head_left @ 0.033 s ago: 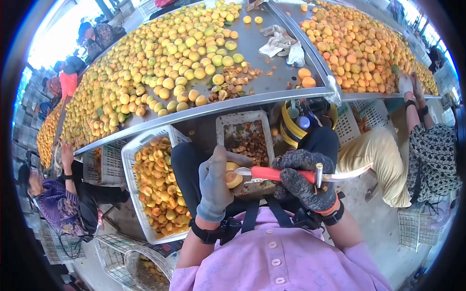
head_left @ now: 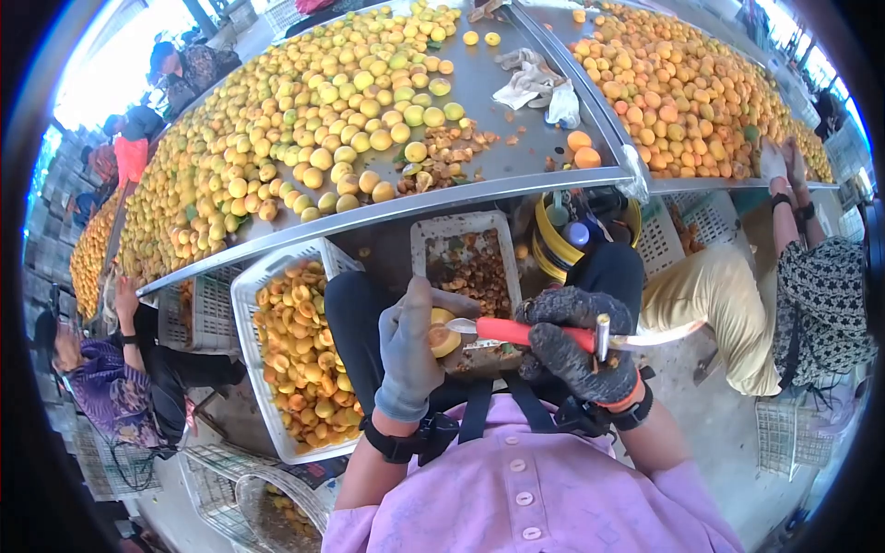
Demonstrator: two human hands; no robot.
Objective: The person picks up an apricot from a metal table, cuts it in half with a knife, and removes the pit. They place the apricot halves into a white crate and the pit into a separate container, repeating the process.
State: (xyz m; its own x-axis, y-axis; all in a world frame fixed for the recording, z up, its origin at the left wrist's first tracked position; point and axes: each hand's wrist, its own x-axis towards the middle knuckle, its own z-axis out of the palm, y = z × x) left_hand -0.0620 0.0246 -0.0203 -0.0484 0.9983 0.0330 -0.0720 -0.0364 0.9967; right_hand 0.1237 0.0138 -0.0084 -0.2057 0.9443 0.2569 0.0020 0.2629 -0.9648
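My left hand point(head_left: 407, 348), in a light grey glove, is closed around an apricot half point(head_left: 445, 342), its cut face toward my right hand. In a dark grey, soiled glove, my right hand point(head_left: 595, 367) grips a red-handled knife point(head_left: 496, 330). A small metal scoop end of the knife points left and touches or nearly touches the fruit's cut face. Its curved blade sticks out to the right, past a short metal pin at the handle's end. Below my hands' far side stands a shallow white tray point(head_left: 506, 269) holding brown apricot stones and scraps.
A white crate point(head_left: 247, 336) of apricot halves stands at my left. Ahead, a metal-edged table point(head_left: 516, 180) bears heaps of whole apricots, with cloth gloves point(head_left: 530, 78) on it. A yellow bucket point(head_left: 544, 244) sits under its edge. Co-workers sit at left point(head_left: 120, 387) and right point(head_left: 820, 313).
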